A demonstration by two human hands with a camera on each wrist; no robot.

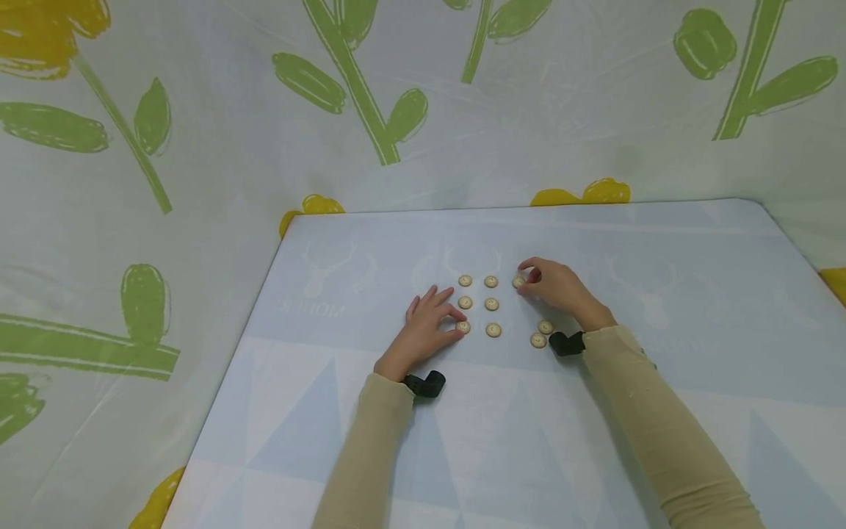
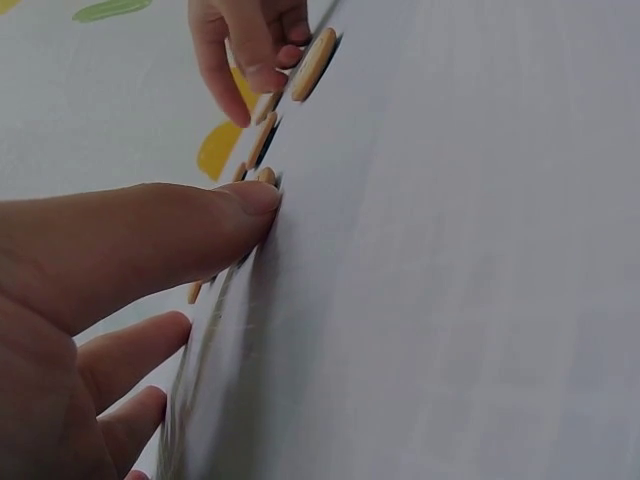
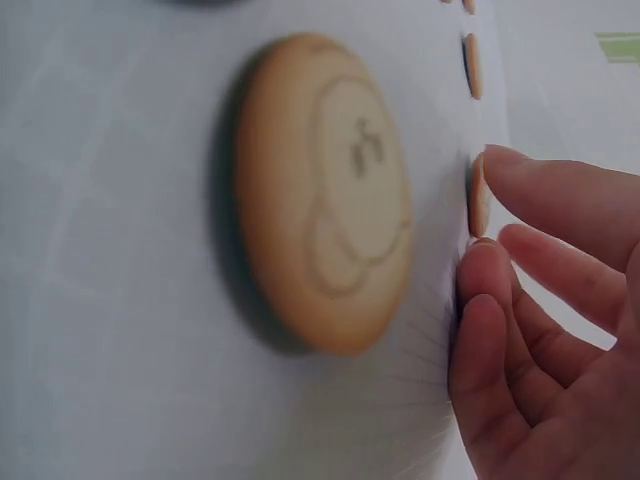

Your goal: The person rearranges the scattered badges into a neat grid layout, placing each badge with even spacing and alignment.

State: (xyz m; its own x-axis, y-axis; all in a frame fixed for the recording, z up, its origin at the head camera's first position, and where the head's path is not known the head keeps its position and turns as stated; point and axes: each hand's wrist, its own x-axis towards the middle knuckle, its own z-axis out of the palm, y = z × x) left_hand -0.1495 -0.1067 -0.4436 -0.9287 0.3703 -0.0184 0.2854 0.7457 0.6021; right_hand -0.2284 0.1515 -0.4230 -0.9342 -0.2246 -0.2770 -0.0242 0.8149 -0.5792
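Observation:
Several round cookies, golden at the rim with a line drawing on top, lie in rows on the table. Thumb and index finger of my left hand (image 1: 429, 323) pinch the front-left cookie (image 1: 464, 328), its other fingers spread out; in the left wrist view the thumb (image 2: 200, 225) covers most of it. At the back right my right hand (image 1: 555, 285) pinches another cookie (image 1: 518, 281) by its edges; the right wrist view shows that cookie (image 3: 478, 195) low at the table surface between the fingertips. Between the hands stands the middle column, with a cookie (image 1: 492, 303) at its centre.
Two cookies, one (image 1: 546, 327) just behind the other (image 1: 538, 340), lie near the right wrist. A black wrist camera (image 1: 567, 343) on that arm sits close beside them. The table (image 1: 370, 286) has a pale blue patterned cover, and a flower-print curtain (image 1: 529, 139) hangs behind it.

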